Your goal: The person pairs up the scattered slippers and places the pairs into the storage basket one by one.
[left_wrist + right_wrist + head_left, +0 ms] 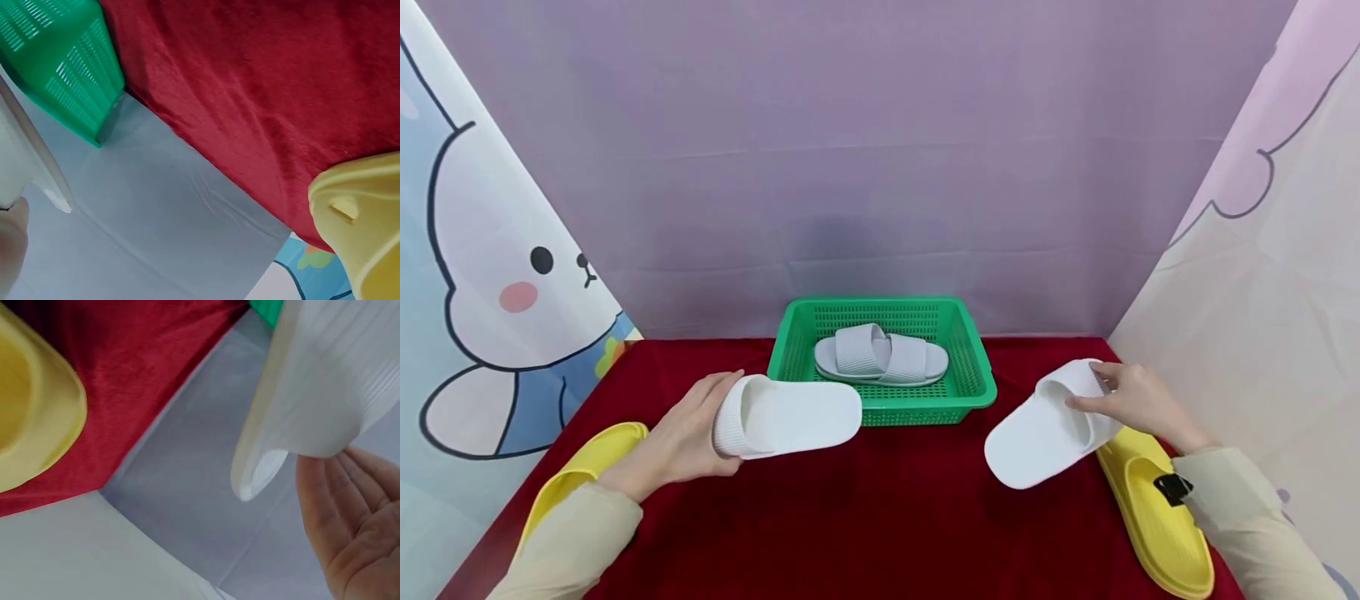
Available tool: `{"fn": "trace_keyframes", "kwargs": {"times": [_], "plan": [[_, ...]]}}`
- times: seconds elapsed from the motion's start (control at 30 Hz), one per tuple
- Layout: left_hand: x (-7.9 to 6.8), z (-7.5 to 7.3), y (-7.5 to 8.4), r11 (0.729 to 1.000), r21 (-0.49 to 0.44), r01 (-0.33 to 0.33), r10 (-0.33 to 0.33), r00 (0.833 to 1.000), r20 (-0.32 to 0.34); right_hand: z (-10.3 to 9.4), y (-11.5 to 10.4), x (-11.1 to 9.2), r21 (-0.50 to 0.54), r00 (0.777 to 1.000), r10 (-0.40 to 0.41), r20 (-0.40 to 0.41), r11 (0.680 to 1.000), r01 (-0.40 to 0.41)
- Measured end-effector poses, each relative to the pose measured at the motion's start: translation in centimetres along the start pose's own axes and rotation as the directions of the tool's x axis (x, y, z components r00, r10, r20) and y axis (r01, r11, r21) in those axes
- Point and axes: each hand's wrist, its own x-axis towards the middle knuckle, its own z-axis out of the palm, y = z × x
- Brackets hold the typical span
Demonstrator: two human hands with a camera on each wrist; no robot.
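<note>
My left hand grips a white slipper by its ribbed strap, the sole's other end pointing right toward the basket. On the right, my right hand pinches a second white slipper at its strap end; this one slants down to the left. Both slippers are held above the red cloth. In the right wrist view the fingers touch the edge of the white slipper. Only a sliver of the left slipper shows in the left wrist view.
A green basket stands at the back middle of the red cloth, with two pale grey slippers in it. One yellow slipper lies under the left forearm, another yellow slipper beside the right forearm. Curtains close the back and sides.
</note>
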Motion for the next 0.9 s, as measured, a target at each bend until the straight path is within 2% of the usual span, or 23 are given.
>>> {"fn": "trace_keyframes", "kwargs": {"times": [0.2,0.43,0.67,0.9], "plan": [[0.7,0.1,0.5,0.999,-0.031,0.01,-0.01,1.0,0.018,-0.7,-1.0,0.3,-0.002,0.997,0.024,-0.07,1.0,-0.024],[1.4,0.2,0.8,0.998,-0.044,-0.037,0.038,0.999,0.004,-0.8,-2.6,1.0,0.0,0.988,0.036,-0.147,0.999,-0.037],[1.9,0.1,1.0,0.999,-0.045,-0.025,0.026,1.0,0.015,-0.5,-3.6,1.6,0.023,0.979,0.049,-0.198,0.999,-0.046],[2.5,0.3,1.6,0.999,-0.035,-0.026,0.026,1.0,-0.004,0.6,-4.2,2.1,0.036,0.953,0.056,-0.299,0.998,-0.048]]}}
